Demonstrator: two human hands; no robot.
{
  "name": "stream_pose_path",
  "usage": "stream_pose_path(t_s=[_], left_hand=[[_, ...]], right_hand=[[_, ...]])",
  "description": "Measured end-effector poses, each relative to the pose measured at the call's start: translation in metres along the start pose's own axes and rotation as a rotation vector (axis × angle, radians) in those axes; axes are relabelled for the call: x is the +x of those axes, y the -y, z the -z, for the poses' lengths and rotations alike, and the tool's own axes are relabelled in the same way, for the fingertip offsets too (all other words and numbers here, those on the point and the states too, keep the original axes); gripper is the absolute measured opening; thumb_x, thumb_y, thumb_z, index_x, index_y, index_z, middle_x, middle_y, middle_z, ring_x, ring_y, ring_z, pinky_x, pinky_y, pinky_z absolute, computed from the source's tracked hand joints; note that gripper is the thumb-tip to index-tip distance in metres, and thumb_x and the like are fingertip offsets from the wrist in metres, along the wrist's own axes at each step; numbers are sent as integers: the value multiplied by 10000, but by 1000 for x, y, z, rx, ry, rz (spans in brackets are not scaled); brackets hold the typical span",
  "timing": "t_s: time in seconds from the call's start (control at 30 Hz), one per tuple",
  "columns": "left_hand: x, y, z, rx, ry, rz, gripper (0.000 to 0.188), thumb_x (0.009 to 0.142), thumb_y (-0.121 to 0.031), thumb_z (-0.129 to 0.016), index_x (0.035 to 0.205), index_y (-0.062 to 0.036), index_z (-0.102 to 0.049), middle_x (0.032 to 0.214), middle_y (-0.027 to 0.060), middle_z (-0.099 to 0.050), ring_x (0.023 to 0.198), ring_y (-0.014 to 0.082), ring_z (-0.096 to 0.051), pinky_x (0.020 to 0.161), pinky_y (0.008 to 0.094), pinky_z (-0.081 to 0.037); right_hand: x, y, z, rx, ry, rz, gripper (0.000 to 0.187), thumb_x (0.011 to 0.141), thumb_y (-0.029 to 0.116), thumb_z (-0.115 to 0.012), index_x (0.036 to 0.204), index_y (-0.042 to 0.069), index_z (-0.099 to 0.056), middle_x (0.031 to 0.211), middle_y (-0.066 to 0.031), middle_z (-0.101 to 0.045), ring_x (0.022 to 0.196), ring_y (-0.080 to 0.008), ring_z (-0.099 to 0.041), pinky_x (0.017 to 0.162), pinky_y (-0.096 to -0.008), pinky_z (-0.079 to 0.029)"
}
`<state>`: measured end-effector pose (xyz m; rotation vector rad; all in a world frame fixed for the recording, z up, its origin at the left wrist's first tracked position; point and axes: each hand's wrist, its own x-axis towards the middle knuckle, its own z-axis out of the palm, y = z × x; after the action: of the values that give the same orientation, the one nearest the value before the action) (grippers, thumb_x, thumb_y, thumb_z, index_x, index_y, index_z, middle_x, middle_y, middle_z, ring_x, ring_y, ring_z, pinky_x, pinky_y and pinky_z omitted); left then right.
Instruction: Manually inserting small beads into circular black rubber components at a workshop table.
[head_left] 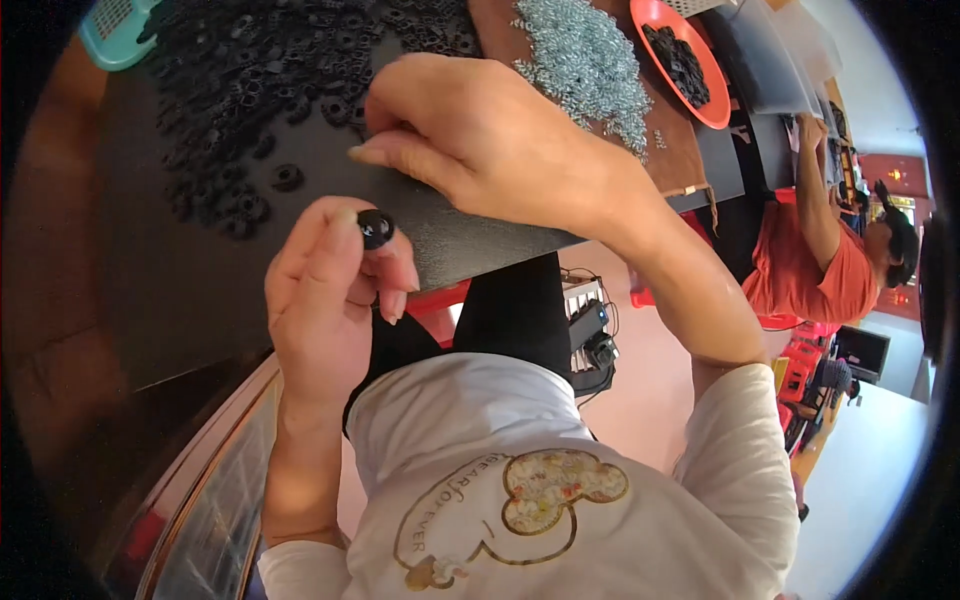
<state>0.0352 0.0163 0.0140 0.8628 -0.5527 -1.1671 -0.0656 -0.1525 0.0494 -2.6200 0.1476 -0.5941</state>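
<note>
Near the table's front edge, my left hand (325, 275) pinches a small round black plastic part (375, 229) between thumb and fingers. My right hand (480, 125) is over the table, farther off and to the right of it. Its fingers are curled with the thumb close to them, and whatever they hold, if anything, is hidden. Beyond both hands spreads a large heap of small black plastic parts (260, 90), many ring-shaped. One loose black part (287, 178) lies apart from the heap, not far from my left hand.
A pile of small shiny metal pieces (585, 70) lies on a brown cloth (685, 165) at the far right. Beside it, a red-orange dish (712, 108) holds black pieces. A turquoise basket (112, 50) stands far left. Another person (815, 250) in an orange shirt sits at right.
</note>
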Motion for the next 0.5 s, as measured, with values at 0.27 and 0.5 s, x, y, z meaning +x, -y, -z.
stream_pose_path(t_s=[0.27,0.5], left_hand=[[3,5,-5,38,-56,-42,263,1036,-231,-449,987,-4,-573,742,86,-592,576,87,-472,528,217,-398],[3,6,-4,86,-37,-38,261,1033,-228,-468,1016,1,-592,760,77,-609,575,82,-483,526,209,-399]], right_hand=[[-35,23,18,596,-85,-472,154,874,118,-672,915,-25,-633,717,-95,-632,622,-179,-626,565,-314,-493],[-43,40,26,918,-98,-601,97,889,74,-659,943,-6,-649,739,-12,-633,627,-77,-584,553,-226,-490]])
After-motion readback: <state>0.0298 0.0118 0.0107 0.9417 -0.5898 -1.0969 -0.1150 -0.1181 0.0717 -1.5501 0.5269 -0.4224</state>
